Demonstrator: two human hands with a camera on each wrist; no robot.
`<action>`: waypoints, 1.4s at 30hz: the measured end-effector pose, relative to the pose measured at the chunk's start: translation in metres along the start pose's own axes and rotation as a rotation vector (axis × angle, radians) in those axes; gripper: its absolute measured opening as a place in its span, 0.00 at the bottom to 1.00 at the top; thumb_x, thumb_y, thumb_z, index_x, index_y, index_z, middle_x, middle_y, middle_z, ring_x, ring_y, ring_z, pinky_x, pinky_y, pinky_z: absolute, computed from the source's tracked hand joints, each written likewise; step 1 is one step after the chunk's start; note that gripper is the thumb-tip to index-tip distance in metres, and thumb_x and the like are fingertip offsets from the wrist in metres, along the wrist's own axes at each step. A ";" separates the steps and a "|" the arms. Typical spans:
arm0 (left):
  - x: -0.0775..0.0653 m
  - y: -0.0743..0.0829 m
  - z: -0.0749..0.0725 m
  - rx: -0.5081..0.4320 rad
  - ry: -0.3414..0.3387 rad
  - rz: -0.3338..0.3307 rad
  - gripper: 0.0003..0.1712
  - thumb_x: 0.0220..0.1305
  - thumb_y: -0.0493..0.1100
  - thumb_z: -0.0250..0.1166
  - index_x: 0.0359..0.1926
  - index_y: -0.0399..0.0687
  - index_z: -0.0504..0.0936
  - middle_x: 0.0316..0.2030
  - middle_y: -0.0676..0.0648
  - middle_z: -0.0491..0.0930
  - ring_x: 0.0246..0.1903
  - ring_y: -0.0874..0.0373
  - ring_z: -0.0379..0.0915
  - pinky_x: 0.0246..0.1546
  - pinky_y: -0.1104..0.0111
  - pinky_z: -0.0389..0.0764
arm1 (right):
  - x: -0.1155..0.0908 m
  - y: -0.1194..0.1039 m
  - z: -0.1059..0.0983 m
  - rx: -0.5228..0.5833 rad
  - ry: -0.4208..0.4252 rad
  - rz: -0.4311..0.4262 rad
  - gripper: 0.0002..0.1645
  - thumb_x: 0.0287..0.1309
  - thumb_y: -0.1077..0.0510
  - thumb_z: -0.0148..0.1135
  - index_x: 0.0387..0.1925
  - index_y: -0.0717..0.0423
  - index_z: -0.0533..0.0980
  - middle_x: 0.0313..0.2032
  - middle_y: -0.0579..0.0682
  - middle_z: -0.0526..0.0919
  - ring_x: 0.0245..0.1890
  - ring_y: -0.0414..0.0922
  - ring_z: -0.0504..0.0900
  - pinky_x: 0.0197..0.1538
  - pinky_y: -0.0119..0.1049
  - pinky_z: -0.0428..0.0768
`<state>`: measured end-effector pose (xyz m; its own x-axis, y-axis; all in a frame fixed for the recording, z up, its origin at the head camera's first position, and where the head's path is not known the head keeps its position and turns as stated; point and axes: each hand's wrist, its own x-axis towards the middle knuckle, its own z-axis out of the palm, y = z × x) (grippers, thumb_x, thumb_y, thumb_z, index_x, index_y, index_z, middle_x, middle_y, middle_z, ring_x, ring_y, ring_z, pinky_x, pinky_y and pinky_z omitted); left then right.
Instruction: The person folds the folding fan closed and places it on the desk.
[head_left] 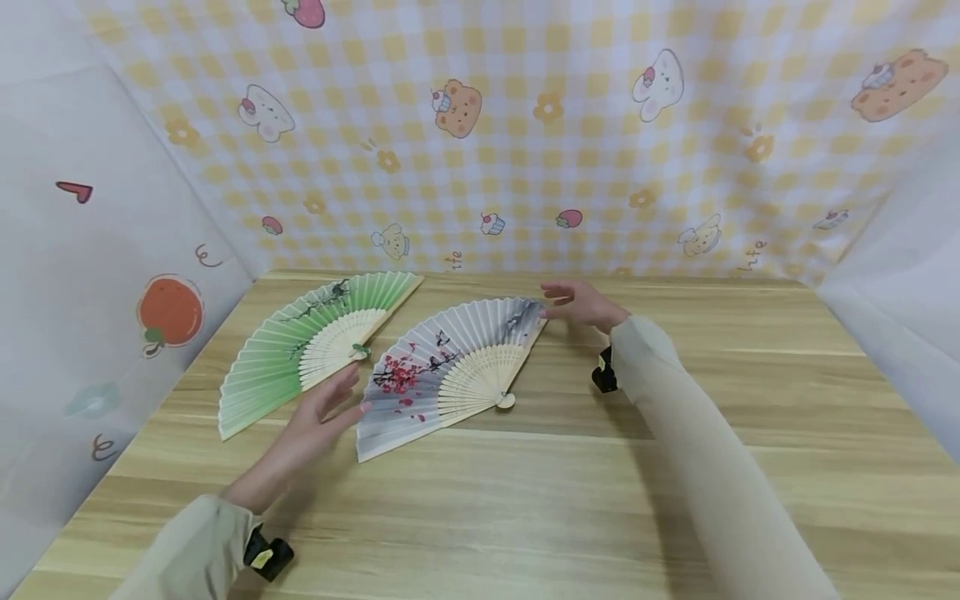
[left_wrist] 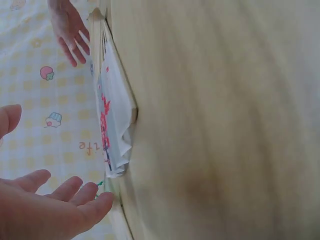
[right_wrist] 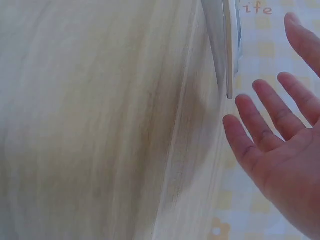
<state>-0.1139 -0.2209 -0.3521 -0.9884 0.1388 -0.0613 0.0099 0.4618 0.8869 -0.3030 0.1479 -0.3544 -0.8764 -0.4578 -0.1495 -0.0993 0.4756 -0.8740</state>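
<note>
A grey folding fan [head_left: 480, 333] with red blossoms and pale wooden ribs lies spread on the table. To its left is a green folding fan [head_left: 330, 304], also spread, with a dark branch print. My left hand [head_left: 318, 421] hovers at the grey fan's left edge, its fingers parted and holding nothing. At the far right corner of that fan is my right hand [head_left: 581, 304], fingers spread; the right wrist view shows an empty palm [right_wrist: 295, 160] beside the fan's edge [right_wrist: 229, 50]. Whether the left thumb touches the grey fan, I cannot tell.
The wooden table [head_left: 525, 517] reaches back to a yellow checked cloth [head_left: 517, 167] with cartoon prints. White printed cloth [head_left: 67, 275] hangs at the left side, and another pale cloth [head_left: 922, 217] at the right. Each wrist carries a small black device [head_left: 267, 556].
</note>
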 end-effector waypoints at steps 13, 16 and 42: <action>-0.017 -0.006 0.011 -0.123 0.032 -0.106 0.39 0.59 0.45 0.58 0.67 0.43 0.50 0.63 0.37 0.55 0.59 0.41 0.54 0.57 0.51 0.60 | 0.015 0.005 0.005 0.025 0.054 0.031 0.33 0.54 0.61 0.59 0.60 0.65 0.59 0.59 0.63 0.62 0.57 0.56 0.62 0.60 0.48 0.62; -0.020 -0.008 0.014 -0.129 0.023 -0.130 0.38 0.60 0.45 0.58 0.66 0.43 0.50 0.63 0.37 0.53 0.60 0.42 0.53 0.58 0.52 0.59 | 0.017 0.007 0.004 0.016 0.036 0.032 0.33 0.55 0.61 0.58 0.61 0.66 0.58 0.59 0.63 0.61 0.58 0.56 0.61 0.60 0.48 0.61; -0.024 -0.012 0.015 -0.236 -0.044 -0.241 0.38 0.62 0.43 0.55 0.66 0.39 0.46 0.63 0.36 0.51 0.61 0.42 0.48 0.60 0.51 0.55 | 0.030 0.014 0.008 -0.078 -0.009 0.083 0.34 0.51 0.62 0.61 0.59 0.64 0.62 0.57 0.61 0.64 0.56 0.53 0.61 0.60 0.45 0.61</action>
<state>-0.0877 -0.2171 -0.3680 -0.9505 0.0907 -0.2973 -0.2636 0.2715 0.9256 -0.3271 0.1353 -0.3751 -0.8787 -0.4211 -0.2248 -0.0628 0.5689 -0.8200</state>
